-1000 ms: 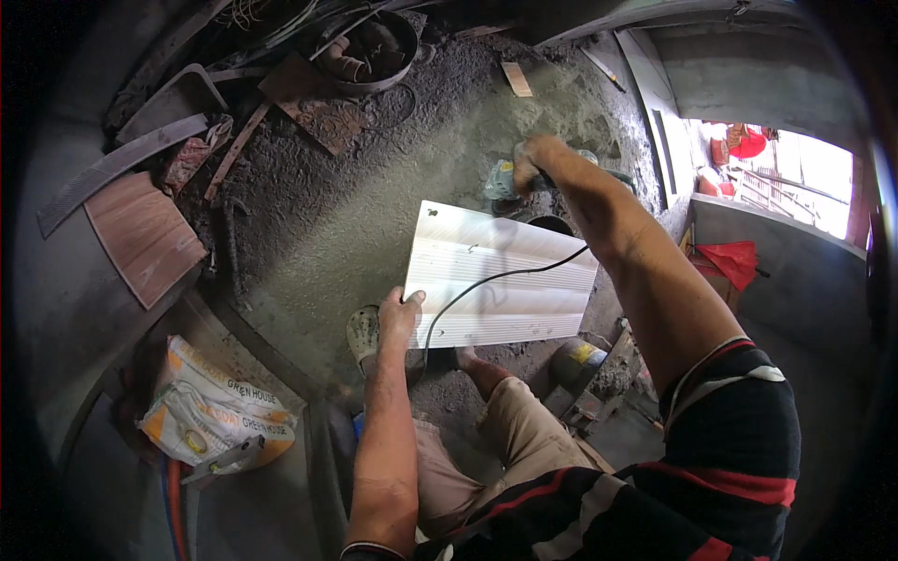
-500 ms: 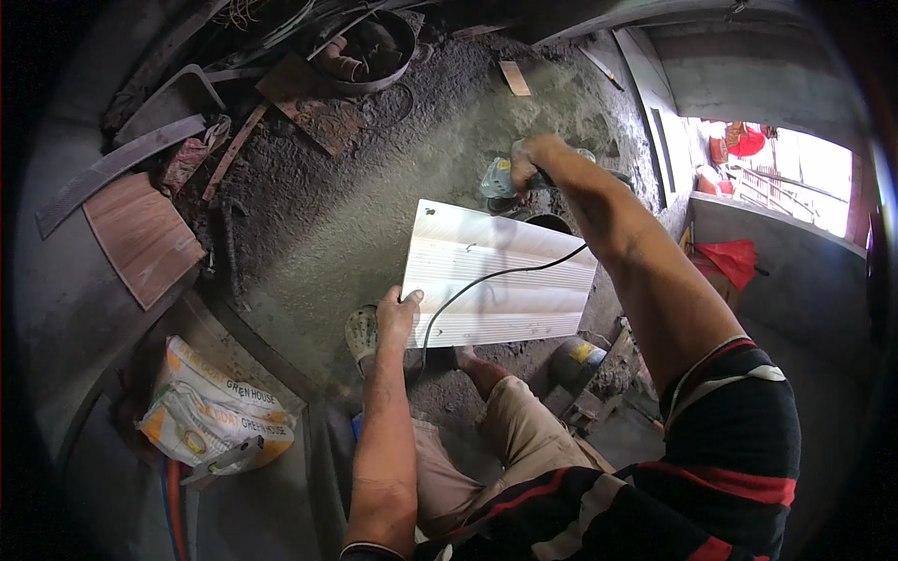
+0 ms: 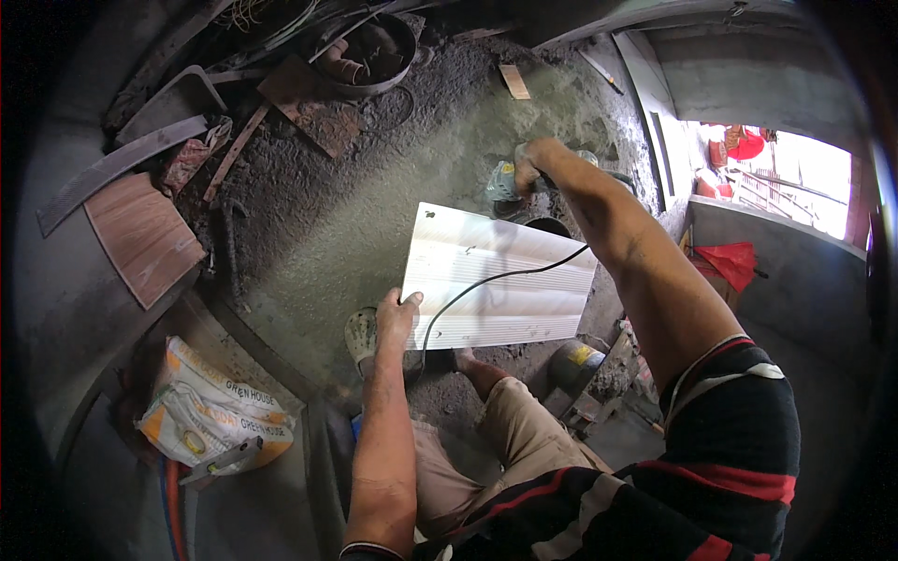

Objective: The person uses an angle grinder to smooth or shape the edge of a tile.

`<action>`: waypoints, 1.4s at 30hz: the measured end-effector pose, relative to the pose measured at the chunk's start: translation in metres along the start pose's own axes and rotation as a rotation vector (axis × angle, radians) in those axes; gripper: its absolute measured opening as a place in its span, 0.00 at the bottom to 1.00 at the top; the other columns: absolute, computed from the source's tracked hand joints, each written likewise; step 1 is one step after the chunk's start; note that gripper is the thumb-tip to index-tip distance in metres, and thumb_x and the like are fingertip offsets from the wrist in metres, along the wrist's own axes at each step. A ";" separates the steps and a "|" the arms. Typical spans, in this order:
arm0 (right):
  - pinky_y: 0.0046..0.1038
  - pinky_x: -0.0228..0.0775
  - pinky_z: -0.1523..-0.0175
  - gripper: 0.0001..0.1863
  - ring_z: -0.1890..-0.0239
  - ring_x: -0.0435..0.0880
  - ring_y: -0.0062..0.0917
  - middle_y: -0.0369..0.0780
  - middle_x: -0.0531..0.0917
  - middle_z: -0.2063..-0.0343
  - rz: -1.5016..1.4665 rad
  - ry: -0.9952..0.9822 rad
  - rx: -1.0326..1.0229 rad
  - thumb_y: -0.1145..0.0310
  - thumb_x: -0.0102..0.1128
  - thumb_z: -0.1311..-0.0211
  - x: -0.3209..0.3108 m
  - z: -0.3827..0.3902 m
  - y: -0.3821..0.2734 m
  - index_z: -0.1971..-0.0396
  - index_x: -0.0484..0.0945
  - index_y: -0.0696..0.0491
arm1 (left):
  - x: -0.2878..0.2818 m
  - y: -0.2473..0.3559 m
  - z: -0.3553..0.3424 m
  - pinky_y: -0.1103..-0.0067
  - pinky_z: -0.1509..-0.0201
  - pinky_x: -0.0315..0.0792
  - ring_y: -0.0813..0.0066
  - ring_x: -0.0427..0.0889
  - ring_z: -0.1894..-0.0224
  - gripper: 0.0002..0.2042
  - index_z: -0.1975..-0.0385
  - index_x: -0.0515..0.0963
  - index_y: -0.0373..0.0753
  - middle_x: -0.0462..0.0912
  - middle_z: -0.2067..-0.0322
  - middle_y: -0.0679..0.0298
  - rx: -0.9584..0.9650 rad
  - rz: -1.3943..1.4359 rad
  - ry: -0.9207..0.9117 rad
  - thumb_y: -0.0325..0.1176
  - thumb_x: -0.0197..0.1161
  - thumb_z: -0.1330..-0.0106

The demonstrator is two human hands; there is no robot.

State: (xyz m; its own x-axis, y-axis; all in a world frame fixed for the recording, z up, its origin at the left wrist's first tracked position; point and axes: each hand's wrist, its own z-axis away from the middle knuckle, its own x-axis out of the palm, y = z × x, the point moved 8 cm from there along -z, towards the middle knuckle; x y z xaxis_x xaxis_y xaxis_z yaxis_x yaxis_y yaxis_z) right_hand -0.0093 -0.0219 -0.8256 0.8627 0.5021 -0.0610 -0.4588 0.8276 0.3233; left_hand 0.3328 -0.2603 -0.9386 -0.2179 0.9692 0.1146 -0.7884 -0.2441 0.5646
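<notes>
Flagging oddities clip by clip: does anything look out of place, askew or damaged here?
Yes: a black cord crosses the white panel in the left hand; odd, because a cord there could get in the way.

The grey floor was rough.
A round basin stood far back, a brown board lay near it, and a pale slat lay farther right.

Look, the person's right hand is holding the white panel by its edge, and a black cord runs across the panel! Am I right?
Not quite, the hand is wrong: the head view shows the left hand holding the white panel. The black cord does run across it.
</notes>
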 end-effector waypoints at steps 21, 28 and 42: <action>0.44 0.81 0.46 0.29 0.51 0.88 0.43 0.49 0.88 0.51 -0.155 -0.053 0.062 0.61 0.76 0.58 0.011 -0.010 0.014 0.51 0.87 0.56 | 0.001 0.014 0.010 0.73 0.58 0.76 0.73 0.81 0.65 0.14 0.56 0.81 0.31 0.86 0.64 0.59 0.013 -0.029 -0.017 0.35 0.71 0.32; 0.37 0.81 0.60 0.27 0.63 0.89 0.40 0.48 0.90 0.64 -0.364 0.187 0.073 0.59 0.83 0.71 0.019 0.033 0.064 0.63 0.90 0.55 | 0.002 0.030 0.026 0.68 0.53 0.76 0.68 0.83 0.58 0.17 0.55 0.80 0.29 0.87 0.60 0.52 0.023 -0.150 0.031 0.37 0.71 0.35; 0.45 0.83 0.58 0.31 0.60 0.90 0.44 0.51 0.90 0.59 -0.496 0.332 -0.125 0.59 0.81 0.72 0.072 0.030 0.120 0.63 0.89 0.61 | 0.012 0.028 0.003 0.70 0.49 0.77 0.67 0.83 0.55 0.24 0.48 0.74 0.27 0.85 0.55 0.52 0.129 -0.286 0.118 0.40 0.71 0.33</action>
State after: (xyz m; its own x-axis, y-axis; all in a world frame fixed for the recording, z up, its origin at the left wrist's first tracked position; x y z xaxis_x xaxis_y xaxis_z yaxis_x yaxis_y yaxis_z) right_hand 0.0040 0.1055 -0.7625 0.8769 0.0839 -0.4733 -0.0580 0.9959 0.0691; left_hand 0.3101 -0.2549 -0.9191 -0.0694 0.9855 -0.1551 -0.7498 0.0510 0.6597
